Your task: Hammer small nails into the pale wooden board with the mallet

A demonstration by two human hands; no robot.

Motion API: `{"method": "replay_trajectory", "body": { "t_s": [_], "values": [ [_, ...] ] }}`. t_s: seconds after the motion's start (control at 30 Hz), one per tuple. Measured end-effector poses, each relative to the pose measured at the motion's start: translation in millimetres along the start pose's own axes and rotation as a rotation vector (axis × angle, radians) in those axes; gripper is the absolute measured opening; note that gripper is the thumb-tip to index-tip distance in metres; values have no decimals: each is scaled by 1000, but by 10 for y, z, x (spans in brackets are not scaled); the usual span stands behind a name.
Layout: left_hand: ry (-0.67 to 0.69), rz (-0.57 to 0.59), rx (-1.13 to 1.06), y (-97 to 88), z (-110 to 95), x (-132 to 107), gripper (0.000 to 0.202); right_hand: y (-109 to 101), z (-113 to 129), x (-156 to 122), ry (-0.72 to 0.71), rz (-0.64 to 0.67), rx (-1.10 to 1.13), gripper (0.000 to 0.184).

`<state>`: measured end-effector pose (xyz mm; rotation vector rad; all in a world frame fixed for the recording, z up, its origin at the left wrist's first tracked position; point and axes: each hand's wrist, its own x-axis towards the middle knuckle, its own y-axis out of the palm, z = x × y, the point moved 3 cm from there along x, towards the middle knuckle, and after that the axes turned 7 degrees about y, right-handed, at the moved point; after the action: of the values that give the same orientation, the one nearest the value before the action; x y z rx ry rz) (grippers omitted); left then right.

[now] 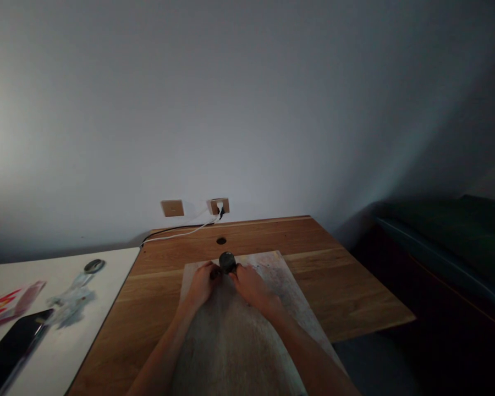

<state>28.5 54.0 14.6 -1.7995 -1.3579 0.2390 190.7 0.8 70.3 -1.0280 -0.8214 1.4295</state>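
A dark, roundish object point(227, 260), grey-green on top, stands near the far end of a worn board point(235, 341). Its kind cannot be made out. My right hand point(251, 284) is closed, with thumb and fingertips gripping the near right side of this object. Just to the left, my left hand point(202, 283) curls its fingers around a small dark brown piece point(215, 273), close beside the round object. Whether the two dark things are joined cannot be seen.
The board lies on a wooden table point(355, 297) against a wall with sockets and cables point(181, 235). On the white table point(86, 335) at left are a black phone point(14, 346), a red-and-white packet point(10, 303), crumpled clear plastic point(71, 302) and a tape roll point(94, 266).
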Motion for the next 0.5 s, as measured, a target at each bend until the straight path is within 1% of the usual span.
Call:
{"method": "replay_trajectory", "body": {
  "t_s": [0.17, 0.27, 0.33, 0.4, 0.47, 0.5],
  "values": [
    [-3, 10, 14, 9, 0, -10, 21, -46, 31, 23, -12, 25, -2, 29],
    [-4, 7, 34, 10, 17, 1, 22, -80, -39, 25, -15, 25, 3, 29],
    [-18, -12, 78, 7, 9, -6, 19, -89, -157, -14, -5, 17, 14, 31],
    [-28, -32, 152, 15, -50, -43, 14, -76, -322, -83, 19, 15, 21, 32],
    [30, -13, 224, 60, -191, -107, 12, -46, -500, -163, 48, 22, 22, 32],
    [96, 15, 256, 99, -292, -143, 12, -28, -580, -200, 62, 25, 22, 32]
  ]
}}
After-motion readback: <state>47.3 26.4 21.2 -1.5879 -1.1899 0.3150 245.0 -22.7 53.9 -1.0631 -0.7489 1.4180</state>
